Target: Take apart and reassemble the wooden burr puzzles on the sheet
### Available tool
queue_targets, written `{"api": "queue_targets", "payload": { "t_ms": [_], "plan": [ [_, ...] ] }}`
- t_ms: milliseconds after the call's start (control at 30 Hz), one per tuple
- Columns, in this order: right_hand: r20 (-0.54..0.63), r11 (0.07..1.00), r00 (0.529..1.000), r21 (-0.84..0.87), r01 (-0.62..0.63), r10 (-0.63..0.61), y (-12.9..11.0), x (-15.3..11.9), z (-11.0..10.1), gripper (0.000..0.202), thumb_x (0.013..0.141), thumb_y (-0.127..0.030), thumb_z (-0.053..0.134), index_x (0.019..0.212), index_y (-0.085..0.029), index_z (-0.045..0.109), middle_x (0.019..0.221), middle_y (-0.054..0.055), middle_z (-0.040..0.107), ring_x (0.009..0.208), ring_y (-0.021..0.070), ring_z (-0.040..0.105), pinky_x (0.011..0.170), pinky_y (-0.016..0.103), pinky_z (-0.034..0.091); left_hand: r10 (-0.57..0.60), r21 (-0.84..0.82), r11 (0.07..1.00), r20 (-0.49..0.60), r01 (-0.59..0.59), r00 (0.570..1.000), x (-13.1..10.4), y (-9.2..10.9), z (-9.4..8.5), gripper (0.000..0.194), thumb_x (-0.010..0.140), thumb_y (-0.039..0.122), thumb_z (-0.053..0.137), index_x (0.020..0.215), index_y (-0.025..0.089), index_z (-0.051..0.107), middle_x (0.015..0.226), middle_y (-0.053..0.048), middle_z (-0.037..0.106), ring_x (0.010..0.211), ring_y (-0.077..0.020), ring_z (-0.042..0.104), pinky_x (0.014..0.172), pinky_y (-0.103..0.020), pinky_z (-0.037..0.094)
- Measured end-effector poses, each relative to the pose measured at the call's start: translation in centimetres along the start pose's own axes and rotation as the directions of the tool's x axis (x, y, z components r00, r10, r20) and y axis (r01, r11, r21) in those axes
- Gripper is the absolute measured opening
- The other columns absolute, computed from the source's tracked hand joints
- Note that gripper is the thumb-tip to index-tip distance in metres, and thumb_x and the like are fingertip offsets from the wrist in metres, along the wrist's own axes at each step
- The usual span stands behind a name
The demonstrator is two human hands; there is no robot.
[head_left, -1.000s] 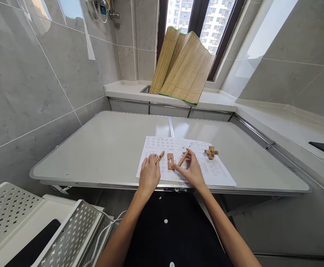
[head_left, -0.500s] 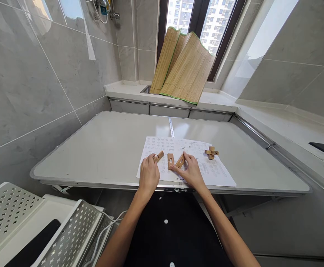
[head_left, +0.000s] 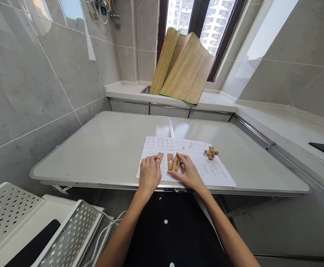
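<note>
My left hand [head_left: 150, 171] is closed on a notched wooden puzzle piece [head_left: 160, 157], whose far end shows beyond the fingers. A second notched wooden piece [head_left: 170, 161] lies on the printed sheet [head_left: 223, 178] between my hands. Just right of it, my right hand [head_left: 189, 171] pinches a slotted wooden piece [head_left: 176, 163] between thumb and fingers, with a dark mark on its near end. An assembled wooden burr puzzle [head_left: 211, 152] stands at the sheet's right side, apart from both hands.
The sheet lies on a white folding table [head_left: 100, 148] with a centre seam. Behind it, a folded bamboo mat [head_left: 188, 70] leans on the ledge by the window. A white perforated rack [head_left: 70, 230] with cables stands low at the left.
The piece in my right hand has moved left and turned more upright, close beside the middle piece. The piece in my left hand has also turned more upright.
</note>
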State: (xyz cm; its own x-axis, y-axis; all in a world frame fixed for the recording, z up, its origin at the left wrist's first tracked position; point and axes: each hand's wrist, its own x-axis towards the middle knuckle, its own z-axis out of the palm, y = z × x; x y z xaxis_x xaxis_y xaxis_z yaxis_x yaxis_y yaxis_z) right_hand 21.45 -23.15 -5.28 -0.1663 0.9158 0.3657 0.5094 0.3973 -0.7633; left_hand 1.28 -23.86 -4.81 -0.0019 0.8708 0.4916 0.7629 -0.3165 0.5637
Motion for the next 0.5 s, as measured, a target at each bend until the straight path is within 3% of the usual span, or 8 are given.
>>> {"api": "queue_targets", "payload": {
  "t_ms": [200, 367, 500],
  "plan": [
    [0.132, 0.997, 0.989, 0.037, 0.07, -0.074, -0.2, 0.0, -0.1, 0.087, 0.081, -0.054, 0.085, 0.156, -0.031, 0.046, 0.148, 0.011, 0.052, 0.139, 0.0338, 0.053, 0.118, 0.054, 0.046, 0.046, -0.035, 0.998, 0.076, -0.044, 0.996, 0.1, 0.0, -0.4, 0.022, 0.104, 0.021, 0.047, 0.12, 0.019, 0.063, 0.119, -0.013, 0.071, 0.117, -0.0325, 0.06, 0.103, -0.051, 0.051],
    [0.015, 0.999, 1.0, -0.029, 0.028, -0.028, 0.8, 0.1, 0.3, 0.084, 0.082, -0.058, 0.082, 0.154, -0.029, 0.048, 0.144, 0.012, 0.054, 0.137, 0.0361, 0.052, 0.118, 0.058, 0.045, 0.107, -0.063, 0.993, 0.117, -0.1, 0.987, -0.1, 0.4, -0.7, 0.024, 0.102, 0.03, 0.058, 0.124, 0.024, 0.067, 0.13, -0.012, 0.064, 0.127, -0.0322, 0.056, 0.11, -0.051, 0.048],
    [-0.007, 0.997, 1.0, -0.078, 0.025, -0.026, 1.1, -0.1, 0.5, 0.08, 0.081, -0.06, 0.083, 0.149, -0.03, 0.054, 0.14, 0.012, 0.056, 0.136, 0.0386, 0.05, 0.117, 0.059, 0.045, 0.142, -0.072, 0.989, 0.157, -0.132, 0.977, -0.2, 0.5, -1.0, 0.025, 0.101, 0.035, 0.063, 0.123, 0.028, 0.072, 0.139, -0.013, 0.058, 0.135, -0.0339, 0.05, 0.114, -0.052, 0.045]
  ]
}}
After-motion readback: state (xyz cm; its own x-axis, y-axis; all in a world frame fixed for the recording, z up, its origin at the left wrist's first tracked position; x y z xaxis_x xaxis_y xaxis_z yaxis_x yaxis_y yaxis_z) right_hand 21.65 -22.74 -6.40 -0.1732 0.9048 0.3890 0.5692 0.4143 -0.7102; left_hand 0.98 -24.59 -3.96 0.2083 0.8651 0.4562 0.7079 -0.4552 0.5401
